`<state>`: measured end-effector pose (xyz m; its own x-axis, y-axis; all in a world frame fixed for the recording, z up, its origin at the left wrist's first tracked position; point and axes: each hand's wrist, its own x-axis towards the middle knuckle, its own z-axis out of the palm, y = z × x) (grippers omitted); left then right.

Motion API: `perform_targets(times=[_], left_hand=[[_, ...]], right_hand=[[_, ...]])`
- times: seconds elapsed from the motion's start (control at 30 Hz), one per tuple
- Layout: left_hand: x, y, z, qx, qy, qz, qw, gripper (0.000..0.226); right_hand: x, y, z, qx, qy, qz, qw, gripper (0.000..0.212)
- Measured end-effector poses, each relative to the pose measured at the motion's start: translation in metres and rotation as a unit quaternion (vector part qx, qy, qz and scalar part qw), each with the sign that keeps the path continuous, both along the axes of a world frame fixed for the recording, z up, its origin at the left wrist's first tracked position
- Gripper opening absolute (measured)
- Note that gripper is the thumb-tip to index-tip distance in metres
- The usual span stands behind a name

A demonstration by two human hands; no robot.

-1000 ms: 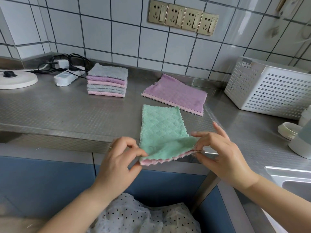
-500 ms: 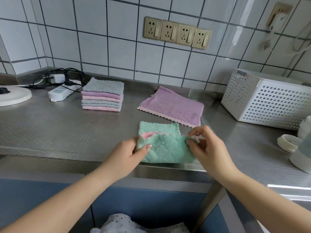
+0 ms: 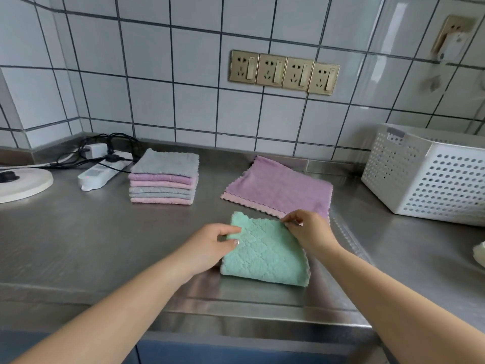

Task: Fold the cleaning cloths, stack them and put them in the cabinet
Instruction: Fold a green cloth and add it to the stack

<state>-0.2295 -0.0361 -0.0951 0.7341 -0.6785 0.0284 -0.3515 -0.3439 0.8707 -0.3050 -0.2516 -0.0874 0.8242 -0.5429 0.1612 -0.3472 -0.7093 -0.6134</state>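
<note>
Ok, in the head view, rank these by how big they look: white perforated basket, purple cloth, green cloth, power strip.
1. White perforated basket, cut off at the frame edge.
2-3. Purple cloth and green cloth: alike; green is nearer and folded, so unsure.
4. Power strip.

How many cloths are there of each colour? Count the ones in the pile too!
Green cloth: 1, folded, under both hands
Purple cloth, lying by itself: 1
Pile, grey layers: 2
Pile, purple layers: 1
Pile, pink layers: 2
Total: 7 cloths, if each layer is one cloth.
</note>
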Motion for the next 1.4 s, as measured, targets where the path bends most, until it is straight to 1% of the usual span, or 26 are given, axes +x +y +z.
perform_targets(times=[0.07,0.17,0.27,0.4,0.47,0.53,0.6,0.63,0.67,0.73,0.77,0.83,0.93,1.07,1.17,1.3,1.4], left_hand=[[0.006,-0.001,-0.003,0.035,-0.008,0.007,0.999,0.039],[0.009,-0.002,-0.003,0.064,-0.028,0.013,0.997,0.046],[0.009,-0.006,-0.001,0.102,-0.06,0.011,0.993,0.05],[0.004,-0.007,0.005,0.172,-0.12,0.004,0.978,0.058],[0.001,-0.006,0.008,0.191,-0.183,0.017,0.964,0.06],[-0.001,-0.009,0.011,0.188,-0.266,0.031,0.945,0.055],[-0.003,-0.021,0.013,0.187,-0.329,0.014,0.926,0.051],[-0.003,-0.029,0.013,0.199,-0.346,-0.003,0.917,0.052],[-0.003,-0.036,0.011,0.218,-0.349,-0.019,0.911,0.054],[-0.002,-0.045,0.003,0.271,-0.321,-0.05,0.906,0.056],[-0.002,-0.047,-0.002,0.295,-0.306,-0.061,0.903,0.056],[0.0,-0.046,-0.011,0.32,-0.286,-0.063,0.901,0.055],[0.005,-0.042,-0.015,0.329,-0.269,-0.046,0.904,0.058],[0.009,-0.037,-0.016,0.332,-0.249,-0.023,0.909,0.064],[0.008,-0.034,-0.016,0.331,-0.245,-0.017,0.911,0.065],[0.008,-0.03,-0.013,0.344,-0.234,-0.004,0.909,0.068],[0.006,-0.018,-0.011,0.318,-0.265,0.013,0.91,0.066]], right_hand=[[0.005,-0.001,-0.002,-0.012,0.018,0.004,1.0,0.018],[0.012,-0.003,-0.006,-0.029,0.028,0.007,0.999,0.02],[0.016,-0.004,-0.008,-0.033,0.028,0.006,0.999,0.021],[0.018,-0.005,-0.008,-0.049,0.041,0.018,0.998,0.023],[0.017,-0.003,-0.002,-0.084,0.035,0.011,0.996,0.026],[0.014,0.005,0.005,-0.132,0.003,0.012,0.991,0.03],[0.013,0.024,0.01,-0.172,-0.016,0.051,0.984,0.034],[0.013,0.035,0.01,-0.184,-0.002,0.078,0.98,0.036],[0.013,0.046,0.007,-0.192,0.027,0.103,0.976,0.039],[0.012,0.061,-0.005,-0.186,0.104,0.127,0.969,0.044],[0.01,0.063,-0.012,-0.185,0.134,0.126,0.965,0.046],[0.006,0.06,-0.024,-0.205,0.167,0.114,0.958,0.049],[0.001,0.054,-0.026,-0.201,0.195,0.093,0.955,0.053],[-0.005,0.047,-0.025,-0.19,0.222,0.067,0.954,0.066],[-0.012,0.042,-0.025,-0.175,0.236,0.047,0.955,0.072],[-0.022,0.037,-0.02,-0.166,0.251,0.025,0.953,0.073],[-0.034,0.031,-0.018,-0.18,0.226,0.029,0.957,0.067]])
